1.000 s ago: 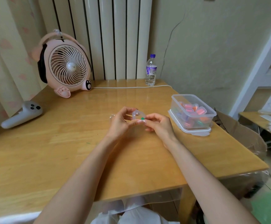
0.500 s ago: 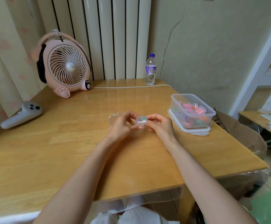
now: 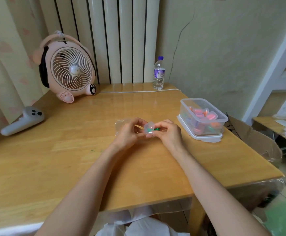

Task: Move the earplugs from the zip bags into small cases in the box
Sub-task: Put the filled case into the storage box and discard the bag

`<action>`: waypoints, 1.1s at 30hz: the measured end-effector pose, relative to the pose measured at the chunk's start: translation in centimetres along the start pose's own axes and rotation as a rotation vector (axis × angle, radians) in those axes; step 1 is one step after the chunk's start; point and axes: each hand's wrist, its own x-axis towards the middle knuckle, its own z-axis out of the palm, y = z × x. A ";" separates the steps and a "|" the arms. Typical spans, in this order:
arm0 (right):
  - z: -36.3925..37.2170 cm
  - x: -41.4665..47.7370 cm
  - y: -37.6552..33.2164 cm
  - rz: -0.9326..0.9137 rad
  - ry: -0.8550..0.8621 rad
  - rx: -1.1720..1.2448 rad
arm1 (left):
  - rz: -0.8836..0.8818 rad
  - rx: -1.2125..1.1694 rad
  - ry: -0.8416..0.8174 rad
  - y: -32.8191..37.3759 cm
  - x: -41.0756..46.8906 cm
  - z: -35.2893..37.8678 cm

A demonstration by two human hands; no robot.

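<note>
A small clear case (image 3: 149,128) with green earplugs (image 3: 153,129) in it hangs just above the middle of the wooden table. My left hand (image 3: 128,133) and my right hand (image 3: 168,133) pinch it from either side with curled fingertips. An empty clear zip bag (image 3: 120,124) lies flat on the table behind my left hand, partly hidden by it. The clear plastic box (image 3: 202,116) stands at the right, its lid under it, holding several small cases with pink, orange and green earplugs.
A pink fan (image 3: 69,70) stands at the back left, its white cable (image 3: 138,91) running along the back edge. A water bottle (image 3: 159,73) stands by the radiator. A grey controller (image 3: 22,120) lies at the left edge. The table's right edge is near the box.
The case between my fingertips has turned and its lid has tipped; the green earplugs now show at its right side. Both hands stay in the same spot.
</note>
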 end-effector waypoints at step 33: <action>-0.3 0.0 -0.9 0.219 -0.113 0.270 | 0.086 -0.124 -0.010 0.7 -0.1 0.5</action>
